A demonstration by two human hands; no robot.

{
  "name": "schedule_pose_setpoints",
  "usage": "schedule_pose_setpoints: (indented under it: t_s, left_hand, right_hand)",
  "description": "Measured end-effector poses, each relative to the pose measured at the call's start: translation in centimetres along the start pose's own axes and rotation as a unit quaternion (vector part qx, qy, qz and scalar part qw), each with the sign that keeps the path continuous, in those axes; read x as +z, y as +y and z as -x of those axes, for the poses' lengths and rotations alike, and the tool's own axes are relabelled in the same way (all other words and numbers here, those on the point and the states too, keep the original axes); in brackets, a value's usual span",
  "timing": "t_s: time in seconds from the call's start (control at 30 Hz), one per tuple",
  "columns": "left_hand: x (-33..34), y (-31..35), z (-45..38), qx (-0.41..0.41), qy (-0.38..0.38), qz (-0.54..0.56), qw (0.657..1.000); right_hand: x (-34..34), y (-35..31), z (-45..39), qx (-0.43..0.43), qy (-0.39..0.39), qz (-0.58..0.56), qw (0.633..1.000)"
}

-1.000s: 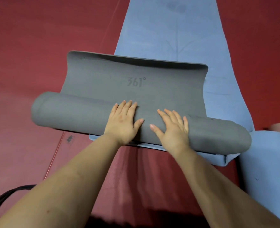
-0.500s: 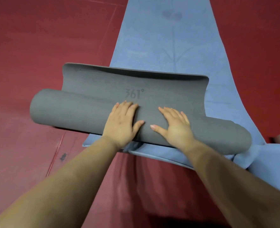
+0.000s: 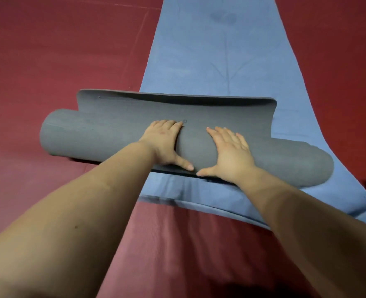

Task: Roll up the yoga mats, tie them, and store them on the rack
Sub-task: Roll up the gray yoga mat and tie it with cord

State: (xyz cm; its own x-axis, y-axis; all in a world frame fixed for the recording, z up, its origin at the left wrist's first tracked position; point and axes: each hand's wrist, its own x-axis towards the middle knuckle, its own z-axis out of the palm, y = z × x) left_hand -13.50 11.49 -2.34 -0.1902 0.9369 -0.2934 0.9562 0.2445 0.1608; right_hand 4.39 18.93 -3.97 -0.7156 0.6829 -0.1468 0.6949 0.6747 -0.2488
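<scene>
Two flat, spread hands, left [image 3: 163,143] and right [image 3: 229,155], press one grey mat [image 3: 104,136] (nearly rolled) lying across one blue mat [image 3: 199,50].

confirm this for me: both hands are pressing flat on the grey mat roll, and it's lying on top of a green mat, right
Not quite. The mat under it is blue, not green: the head view shows the grey mat roll lying across a flat blue mat on the red floor. The rest holds: the left hand and the right hand both press flat on the roll.
</scene>
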Motion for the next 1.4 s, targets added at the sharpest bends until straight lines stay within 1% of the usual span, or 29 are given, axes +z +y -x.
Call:
schedule_pose_setpoints:
  t_s: [0.07,0.13,0.2,0.33,0.4,0.5,0.63,0.77,0.9,1.0,1.1,1.17,1.3,1.37,1.4]
  left_hand:
    - [-0.3,-0.1,-0.4,0.004,-0.017,-0.022,1.000]
    - [-0.2,-0.1,-0.3,0.002,-0.006,-0.021,1.000]
    - [0.3,0.2,0.4,0.006,0.024,-0.024,0.999]
    - [2.2,1.0,3.4,0.024,0.112,-0.058,0.992]
    - [3.4,1.6,5.1,0.025,0.136,-0.066,0.988]
    - [4.6,2.7,7.8,0.021,0.176,-0.048,0.983]
    - [4.9,3.7,11.5,0.018,0.220,-0.018,0.975]
    - [4.4,5.1,16.7,0.017,0.219,0.006,0.976]
    - [5.9,6.2,22.0,0.001,0.193,0.019,0.981]
    - [7.6,7.2,24.6,-0.021,0.123,0.024,0.992]
    - [8.9,8.1,24.8,-0.027,0.079,0.031,0.996]
    - [9.2,8.1,24.6,-0.036,0.072,0.052,0.995]
    - [9.5,6.6,24.0,-0.031,0.064,0.071,0.995]
    - [9.8,6.1,23.7,-0.022,0.084,0.064,0.994]
    - [10.1,6.0,23.8,-0.021,0.111,0.053,0.992]
  right_hand:
    - [-0.4,0.2,-0.4,-0.005,-0.004,0.008,1.000]
    - [-0.5,0.1,-0.4,-0.010,0.014,0.010,1.000]
    - [-0.4,0.0,0.2,-0.026,0.037,0.020,0.999]
    - [0.8,-0.3,2.8,-0.069,0.103,0.046,0.991]
    - [1.3,-0.4,4.3,-0.082,0.131,0.058,0.986]
    - [1.8,-0.5,6.5,-0.107,0.168,0.071,0.977]
    - [0.9,-1.0,9.8,-0.131,0.193,0.066,0.970]
    - [-0.1,-2.8,14.6,-0.139,0.190,0.051,0.971]
    - [0.7,-4.2,19.4,-0.147,0.159,0.054,0.975]
    - [2.7,-5.0,21.7,-0.136,0.105,0.061,0.983]
    - [4.8,-5.3,23.2,-0.092,0.068,0.065,0.991]
    - [5.6,-5.1,24.1,-0.068,0.086,0.052,0.993]
    - [6.7,-6.3,25.2,-0.078,0.170,-0.015,0.982]
    - [7.0,-6.5,24.1,-0.056,0.175,-0.049,0.982]
    - [7.0,-6.4,23.1,-0.046,0.170,-0.058,0.983]
